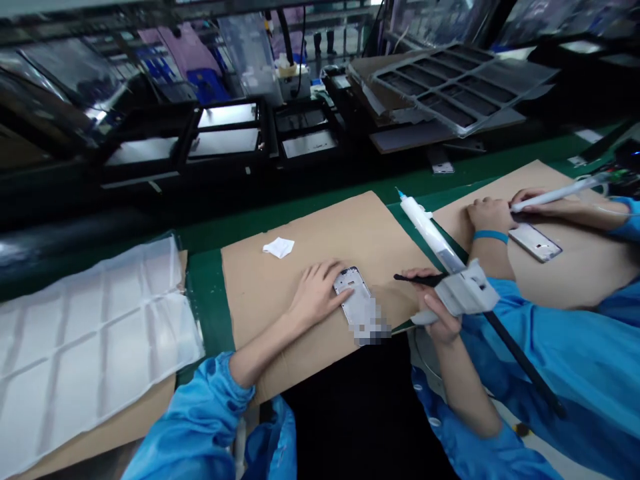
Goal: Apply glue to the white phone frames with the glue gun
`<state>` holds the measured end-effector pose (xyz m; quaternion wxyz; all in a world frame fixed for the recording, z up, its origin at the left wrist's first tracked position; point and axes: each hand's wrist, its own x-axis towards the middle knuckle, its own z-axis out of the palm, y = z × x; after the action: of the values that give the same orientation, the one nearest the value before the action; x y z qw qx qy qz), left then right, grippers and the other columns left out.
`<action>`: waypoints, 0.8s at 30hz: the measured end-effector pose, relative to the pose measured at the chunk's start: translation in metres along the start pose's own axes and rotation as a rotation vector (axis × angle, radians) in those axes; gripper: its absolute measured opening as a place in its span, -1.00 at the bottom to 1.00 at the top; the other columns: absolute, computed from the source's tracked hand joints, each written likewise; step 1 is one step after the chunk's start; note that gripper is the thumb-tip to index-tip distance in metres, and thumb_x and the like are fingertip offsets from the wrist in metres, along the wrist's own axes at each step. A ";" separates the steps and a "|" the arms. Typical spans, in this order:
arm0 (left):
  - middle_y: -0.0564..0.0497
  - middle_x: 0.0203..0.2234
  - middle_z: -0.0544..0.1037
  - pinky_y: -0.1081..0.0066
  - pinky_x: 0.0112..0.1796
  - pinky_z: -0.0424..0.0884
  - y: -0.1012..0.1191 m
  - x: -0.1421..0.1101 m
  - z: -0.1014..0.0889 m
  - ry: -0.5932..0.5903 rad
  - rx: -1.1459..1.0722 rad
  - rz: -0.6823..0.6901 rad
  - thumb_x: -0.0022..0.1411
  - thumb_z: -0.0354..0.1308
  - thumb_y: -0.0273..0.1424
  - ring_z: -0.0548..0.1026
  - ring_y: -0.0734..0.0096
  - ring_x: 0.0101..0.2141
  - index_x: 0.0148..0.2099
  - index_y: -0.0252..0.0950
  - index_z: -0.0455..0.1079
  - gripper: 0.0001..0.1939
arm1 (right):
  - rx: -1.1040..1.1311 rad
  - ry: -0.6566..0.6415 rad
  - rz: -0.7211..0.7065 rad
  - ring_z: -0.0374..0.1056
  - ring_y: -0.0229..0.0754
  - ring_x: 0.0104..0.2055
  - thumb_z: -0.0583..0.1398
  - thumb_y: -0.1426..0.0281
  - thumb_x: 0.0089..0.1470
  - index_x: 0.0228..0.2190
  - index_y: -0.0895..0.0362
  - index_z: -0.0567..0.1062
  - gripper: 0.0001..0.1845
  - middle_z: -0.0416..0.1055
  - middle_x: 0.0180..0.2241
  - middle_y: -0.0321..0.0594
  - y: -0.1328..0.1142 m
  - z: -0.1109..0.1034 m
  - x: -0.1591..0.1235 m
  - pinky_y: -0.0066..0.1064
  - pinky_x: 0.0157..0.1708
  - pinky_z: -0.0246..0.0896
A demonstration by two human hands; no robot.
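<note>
My left hand (317, 297) grips a grey phone frame (356, 308) by its left edge, thumb across its face and fingers along the upper side. The frame lies flat on a brown cardboard sheet (265, 313); its lower end is blurred out. To the right, my right hand (443, 320) is closed around the handle of a caulking gun (465, 291) with a white cartridge (425, 223). Its blue nozzle tip (401, 195) points up and away, apart from the frame. A black rod sticks out behind the gun.
A small white cloth piece (279, 247) lies on the cardboard. At left is a translucent compartment tray (90, 347). Black trays (225, 133) and stacked trays (450, 87) line the back. On the right, a co-worker's hands (493, 217) work with a white tool and another phone part (535, 242).
</note>
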<state>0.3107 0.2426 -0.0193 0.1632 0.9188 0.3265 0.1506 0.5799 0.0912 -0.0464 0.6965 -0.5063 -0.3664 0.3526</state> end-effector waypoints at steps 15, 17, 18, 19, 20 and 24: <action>-0.25 0.77 0.18 -0.45 0.70 -0.04 -0.009 0.019 -0.030 -0.194 0.378 0.052 0.70 0.07 0.37 0.12 -0.33 0.74 0.77 -0.17 0.32 -0.04 | 0.292 0.129 0.086 0.65 0.00 0.17 0.51 0.14 0.17 0.01 0.13 0.68 -0.53 0.62 0.02 -0.04 0.021 0.001 0.020 -0.12 0.30 0.72; -0.31 0.79 0.09 -0.50 0.69 -0.12 -0.018 0.037 -0.038 -0.136 0.410 -0.007 0.71 0.08 0.33 0.08 -0.36 0.75 0.81 -0.21 0.21 -0.01 | 0.277 0.119 0.094 0.65 -0.02 0.18 0.52 0.14 0.19 0.02 0.13 0.68 -0.53 0.62 0.04 -0.05 0.022 0.001 0.018 -0.16 0.31 0.72; -0.34 0.78 0.12 -0.49 0.70 -0.11 -0.018 0.040 -0.040 -0.121 0.414 0.004 0.74 0.06 0.30 0.12 -0.33 0.74 0.81 -0.24 0.20 -0.03 | 0.257 0.108 0.098 0.64 -0.03 0.19 0.51 0.13 0.20 0.03 0.13 0.68 -0.53 0.62 0.06 -0.05 0.022 0.000 0.017 -0.16 0.33 0.71; -0.36 0.76 0.18 -0.46 0.70 -0.08 -0.016 0.038 -0.042 -0.118 0.411 0.035 0.77 0.04 0.26 0.19 -0.30 0.72 0.79 -0.26 0.24 -0.09 | 0.234 0.095 0.101 0.64 -0.03 0.21 0.50 0.12 0.22 0.03 0.13 0.68 -0.53 0.62 0.07 -0.04 0.024 -0.001 0.016 -0.14 0.35 0.70; -0.37 0.72 0.28 -0.42 0.70 -0.03 -0.013 0.031 -0.044 -0.121 0.402 0.073 0.80 0.02 0.21 0.27 -0.25 0.69 0.74 -0.28 0.31 -0.16 | 0.208 0.080 0.101 0.64 -0.02 0.22 0.49 0.10 0.24 0.03 0.14 0.69 -0.53 0.63 0.08 -0.02 0.025 -0.002 0.015 -0.13 0.36 0.70; -0.27 0.36 0.68 -0.18 0.54 0.42 -0.002 -0.020 -0.049 -0.136 0.327 0.175 0.84 0.15 -0.08 0.65 -0.06 0.38 0.41 -0.27 0.56 -0.57 | 0.106 0.047 0.109 0.63 -0.01 0.22 0.47 0.04 0.26 0.02 0.15 0.69 -0.50 0.64 0.10 -0.01 0.025 -0.005 0.013 -0.15 0.37 0.68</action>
<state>0.2761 0.2415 0.0211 0.0196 0.9660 0.2537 0.0466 0.5872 0.1063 -0.0694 0.7105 -0.4960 -0.3029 0.3968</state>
